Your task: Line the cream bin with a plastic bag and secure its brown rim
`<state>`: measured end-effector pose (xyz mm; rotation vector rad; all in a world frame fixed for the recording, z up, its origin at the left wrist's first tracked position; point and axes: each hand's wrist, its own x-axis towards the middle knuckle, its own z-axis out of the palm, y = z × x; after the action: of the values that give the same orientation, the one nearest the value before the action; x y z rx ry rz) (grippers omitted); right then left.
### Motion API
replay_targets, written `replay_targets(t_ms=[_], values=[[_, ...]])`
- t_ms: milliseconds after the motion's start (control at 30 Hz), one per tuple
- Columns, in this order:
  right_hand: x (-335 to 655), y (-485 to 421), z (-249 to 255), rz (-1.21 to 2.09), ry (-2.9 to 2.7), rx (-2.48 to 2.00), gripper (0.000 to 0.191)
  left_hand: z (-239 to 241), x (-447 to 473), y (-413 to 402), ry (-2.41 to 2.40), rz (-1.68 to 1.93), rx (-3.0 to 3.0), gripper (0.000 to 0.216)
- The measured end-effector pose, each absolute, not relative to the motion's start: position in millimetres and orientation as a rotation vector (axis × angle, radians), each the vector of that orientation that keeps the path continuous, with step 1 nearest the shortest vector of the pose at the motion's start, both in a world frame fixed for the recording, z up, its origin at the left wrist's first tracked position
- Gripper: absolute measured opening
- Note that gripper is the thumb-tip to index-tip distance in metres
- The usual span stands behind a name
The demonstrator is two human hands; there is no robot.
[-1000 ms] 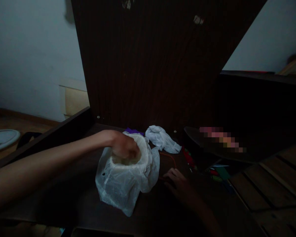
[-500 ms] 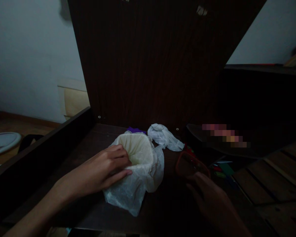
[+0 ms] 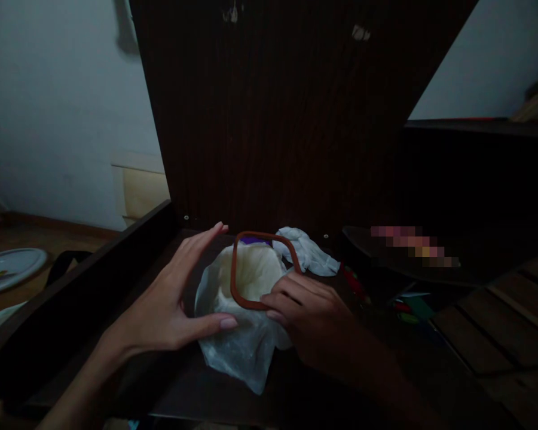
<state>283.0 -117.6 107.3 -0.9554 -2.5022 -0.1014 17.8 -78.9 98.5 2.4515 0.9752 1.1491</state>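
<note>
A small bin lined with a whitish plastic bag stands on the dark wooden surface, the bag folded out over its rim. My right hand grips a brown rounded-square rim frame by its near right corner. The frame is held tilted over the mouth of the bin; whether it touches the bag I cannot tell. At the bin's left side my left hand is open, thumb and fingers spread wide, holding nothing.
Behind the bin lie a knotted white plastic bag and something purple. A tall dark panel rises at the back. A raised edge board runs along the left. Slatted wood and small colourful items are at right.
My right hand has brought the brown frame from the right of the bin to above its opening. My left hand has let go of the bag's rim and spread open.
</note>
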Motion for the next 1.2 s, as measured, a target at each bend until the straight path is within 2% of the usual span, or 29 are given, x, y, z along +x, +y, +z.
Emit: replay_targets(t_ms=[233, 400, 567, 733, 800, 933, 1000, 1200], values=[[266.5, -92.2, 96.5, -0.102, -2.608, -0.875, 0.011, 78.4, 13.5, -57.9, 0.993, 1.070, 2.322, 0.118], [268.9, -90.0, 95.3, -0.074, -2.608, -0.888, 0.012, 71.8, 14.6, -48.1, 0.989, 0.972, 2.314, 0.110], [272.9, -92.7, 102.6, 0.093, -2.599, -0.879, 0.020, 70.1, 18.4, -46.6, 1.012, 0.929, 2.335, 0.101], [294.4, -77.2, 111.3, 0.223, -2.370, -0.832, 0.019, 66.7, 15.7, -41.0, 0.930, 0.932, 2.350, 0.089], [307.2, -64.2, 109.0, 0.269, -2.272, -0.904, 0.029, 65.5, 15.1, -39.3, 0.928, 0.918, 2.346, 0.082], [327.3, -38.0, 91.4, 0.475, -2.289, -0.970, 0.072, 62.3, 18.0, -39.7, 1.003, 0.889, 2.312, 0.083], [331.7, -29.4, 80.8, 0.596, -2.325, -0.936, 0.087, 59.4, 19.8, -40.5, 1.023, 0.879, 2.297, 0.085], [331.4, -23.2, 63.3, 0.829, -2.259, -0.872, 0.100, 50.3, 19.8, -39.8, 0.993, 0.901, 2.297, 0.087]])
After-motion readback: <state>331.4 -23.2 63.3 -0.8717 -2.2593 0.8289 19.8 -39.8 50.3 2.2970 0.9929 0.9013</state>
